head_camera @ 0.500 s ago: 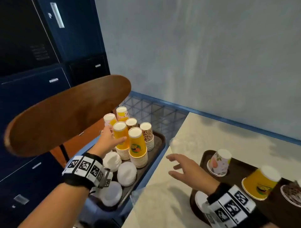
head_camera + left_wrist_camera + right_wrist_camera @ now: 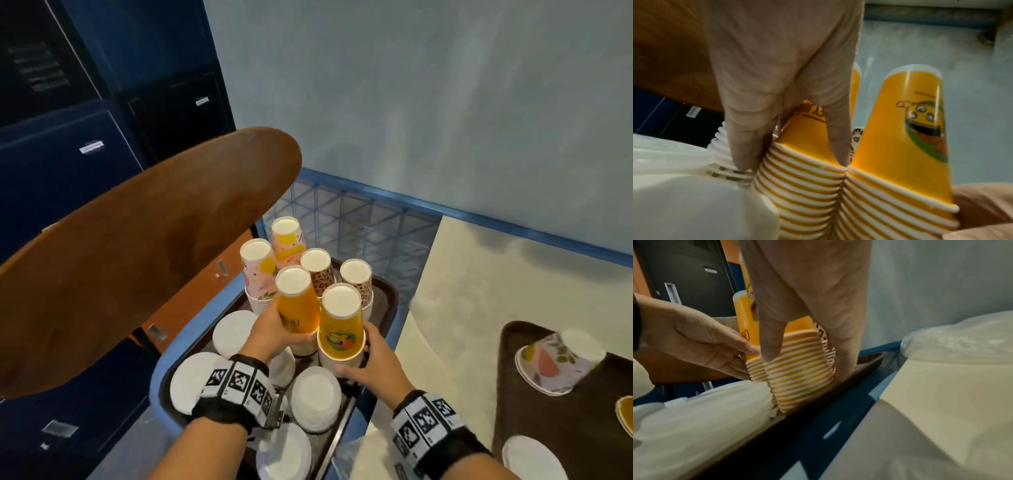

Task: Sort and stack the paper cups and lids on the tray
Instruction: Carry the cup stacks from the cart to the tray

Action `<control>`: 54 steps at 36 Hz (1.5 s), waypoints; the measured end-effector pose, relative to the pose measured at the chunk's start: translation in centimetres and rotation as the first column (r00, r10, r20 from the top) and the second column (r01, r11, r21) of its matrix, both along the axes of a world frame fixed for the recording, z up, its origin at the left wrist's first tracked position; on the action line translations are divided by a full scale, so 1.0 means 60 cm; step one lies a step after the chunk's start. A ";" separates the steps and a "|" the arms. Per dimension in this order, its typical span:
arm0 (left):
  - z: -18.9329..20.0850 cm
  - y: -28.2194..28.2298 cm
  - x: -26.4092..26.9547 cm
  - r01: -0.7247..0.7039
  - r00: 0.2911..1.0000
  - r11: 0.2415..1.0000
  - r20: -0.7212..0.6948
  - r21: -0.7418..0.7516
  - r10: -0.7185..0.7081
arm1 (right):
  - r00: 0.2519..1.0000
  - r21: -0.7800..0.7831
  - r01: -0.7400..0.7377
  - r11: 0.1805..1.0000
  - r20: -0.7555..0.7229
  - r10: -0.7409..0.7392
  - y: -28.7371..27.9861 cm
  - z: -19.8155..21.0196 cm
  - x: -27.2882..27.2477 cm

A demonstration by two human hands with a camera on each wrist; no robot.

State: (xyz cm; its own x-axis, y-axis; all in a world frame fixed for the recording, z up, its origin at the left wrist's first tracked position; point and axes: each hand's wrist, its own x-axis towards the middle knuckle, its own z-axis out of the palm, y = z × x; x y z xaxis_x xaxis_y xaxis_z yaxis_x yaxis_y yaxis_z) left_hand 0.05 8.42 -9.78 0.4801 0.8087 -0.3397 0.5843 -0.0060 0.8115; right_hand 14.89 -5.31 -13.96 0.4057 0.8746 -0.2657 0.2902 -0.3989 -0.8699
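Note:
A dark tray (image 2: 387, 301) on a blue cart holds upside-down cup stacks: two orange, two leopard-print (image 2: 358, 284) and two pink floral (image 2: 260, 270). White lid stacks (image 2: 315, 397) fill its near half. My left hand (image 2: 284, 329) grips the left orange stack (image 2: 297, 308) low down, with fingers and thumb curled round it (image 2: 807, 170). My right hand (image 2: 356, 349) grips the right orange stack (image 2: 340, 329), the one with a cartoon face (image 2: 906, 129). In the right wrist view, thumb and fingers wrap that stack's rims (image 2: 799, 366). The two orange stacks touch at their rims.
A second dark tray (image 2: 534, 394) on the cream counter (image 2: 462, 291) at right carries a floral cup (image 2: 555, 363), part of an orange cup (image 2: 625, 414) and a white lid (image 2: 529, 459). A brown oval wooden board (image 2: 147, 257) overhangs the cart's left side. Blue cabinets stand behind.
My right hand has moved left from over the counter and taken hold of the right orange stack. My left hand has settled lower on the left orange stack.

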 end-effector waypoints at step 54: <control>0.149 -0.407 0.298 0.470 0.759 0.861 0.409 0.193 -0.506 | 0.861 0.492 0.508 0.707 -0.264 -0.436 -0.480 0.166 0.186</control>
State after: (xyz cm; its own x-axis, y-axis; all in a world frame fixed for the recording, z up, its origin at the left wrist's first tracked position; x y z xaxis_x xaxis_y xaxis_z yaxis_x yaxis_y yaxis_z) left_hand 17.92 -15.99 -0.82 0.8975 0.4382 0.0496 0.0756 -0.2638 0.9616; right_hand 26.07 -34.10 -3.99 0.8012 0.5896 0.1026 0.0712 0.0764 -0.9945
